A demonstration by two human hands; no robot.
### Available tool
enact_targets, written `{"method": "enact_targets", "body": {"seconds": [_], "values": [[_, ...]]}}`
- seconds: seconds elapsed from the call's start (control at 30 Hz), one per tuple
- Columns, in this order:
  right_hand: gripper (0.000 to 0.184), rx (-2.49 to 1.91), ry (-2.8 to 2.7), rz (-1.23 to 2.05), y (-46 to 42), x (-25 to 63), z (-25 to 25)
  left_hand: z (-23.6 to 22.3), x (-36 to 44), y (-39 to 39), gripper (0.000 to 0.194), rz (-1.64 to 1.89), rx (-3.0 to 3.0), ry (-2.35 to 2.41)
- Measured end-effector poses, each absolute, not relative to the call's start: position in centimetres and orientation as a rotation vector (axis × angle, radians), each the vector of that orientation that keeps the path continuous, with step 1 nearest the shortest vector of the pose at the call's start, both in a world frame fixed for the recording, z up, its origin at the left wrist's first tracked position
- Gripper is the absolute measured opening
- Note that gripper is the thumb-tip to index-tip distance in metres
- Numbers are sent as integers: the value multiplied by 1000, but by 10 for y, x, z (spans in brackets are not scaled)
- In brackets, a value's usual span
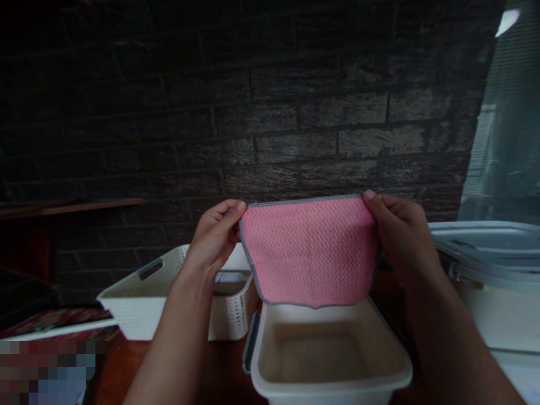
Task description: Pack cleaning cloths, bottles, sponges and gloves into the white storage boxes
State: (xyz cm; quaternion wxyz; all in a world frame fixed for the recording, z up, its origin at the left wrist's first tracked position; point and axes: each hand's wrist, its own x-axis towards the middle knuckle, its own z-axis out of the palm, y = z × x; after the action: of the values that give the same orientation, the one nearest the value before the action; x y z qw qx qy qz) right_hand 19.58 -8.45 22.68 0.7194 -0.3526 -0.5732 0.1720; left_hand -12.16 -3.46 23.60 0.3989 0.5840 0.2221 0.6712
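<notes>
A pink textured cleaning cloth [310,253] with a black-and-white checked edge hangs spread between my two hands. My left hand [219,233] pinches its upper left corner. At the upper right corner, my right hand [396,222] grips it between thumb and fingers. The cloth's lower edge hangs over the far rim of a white plastic bin [329,388], which stands open below with a dark clip on its left side. Whether the cloth touches that rim I cannot tell.
A white perforated basket [135,315] stands to the left, with a white object [230,277] in it. On the right is a pale container with a translucent lid [489,242]. Behind everything rises a dark brick wall [274,112]. The brown surface [223,365] supports the bin and basket.
</notes>
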Motion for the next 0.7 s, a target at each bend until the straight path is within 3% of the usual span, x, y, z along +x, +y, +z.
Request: {"method": "enact_targets", "body": {"seconds": [0.27, 0.5, 0.7], "values": [[48, -757, -1273, 324, -85, 193, 228, 240, -115, -35, 47, 1854, 1391, 479], [48, -766, -1266, 303, -85, 192, 229, 240, -112, -40, 41, 1908, 1404, 477], [47, -768, -1267, 293, -84, 193, 228, 239, -107, -43, 23, 1950, 1420, 477]]}}
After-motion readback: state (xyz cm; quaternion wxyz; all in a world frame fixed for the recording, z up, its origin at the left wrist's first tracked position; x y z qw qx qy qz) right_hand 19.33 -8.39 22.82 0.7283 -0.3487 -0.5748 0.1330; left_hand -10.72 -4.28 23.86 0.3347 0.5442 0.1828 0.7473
